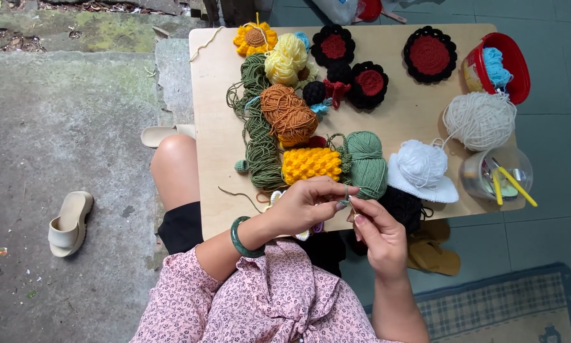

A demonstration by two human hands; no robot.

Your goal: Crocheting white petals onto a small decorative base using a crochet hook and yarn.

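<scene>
Head view looks straight down on my lap and the small wooden table (418, 108) beyond it. Nearest, my left hand (307, 204) is curled shut, pinching a strand of green yarn (345, 192) between thumb and fingertips. My right hand (379, 234) sits just beside it, fingers closed around a thin crochet hook (352, 204). I keep both hands together at the near table edge, so the strand stays short and taut where the hook meets it. A green bangle (239, 237) rides my left wrist.

That strand appears to lead to the green skein (366, 162) just beyond my knuckles, placed close, I judge, so yarn feeds freely. Left of it lie a yellow textured piece (311, 164) and ropes of olive cord (260, 136); right of it is a white crocheted hat (423, 171).

Further right, a clear cup (496, 174) holds spare hooks upright within reach. Beyond it rest a cream ball (479, 119) and a red tub (504, 67) of blue yarn. Along the far edge, red-and-black rounds (429, 54) and a sunflower piece (255, 38) lie flat, out of my way.
</scene>
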